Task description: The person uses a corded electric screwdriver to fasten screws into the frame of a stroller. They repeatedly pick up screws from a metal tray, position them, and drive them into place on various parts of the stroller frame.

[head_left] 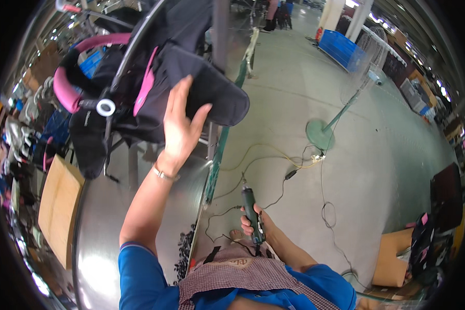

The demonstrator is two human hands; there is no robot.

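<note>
A stroller [108,107] with black fabric, grey tubes and pink trim stands on a shiny metal worktable [139,206] at the upper left. My left hand [182,121] is stretched out against a black fabric flap [219,95] of the stroller, fingers extended and thumb apart. Low in front of my body, my right hand [253,221] is wrapped around a dark green electric screwdriver [249,201]. Its bit end points away from me, and a cord leaves its near end.
Small black parts [185,250] lie along the table's right edge. A wooden board [61,212] stands at the left. On the floor to the right are cables [328,217], a green pedestal fan [321,133], a blue crate [342,50] and a cardboard box [390,258].
</note>
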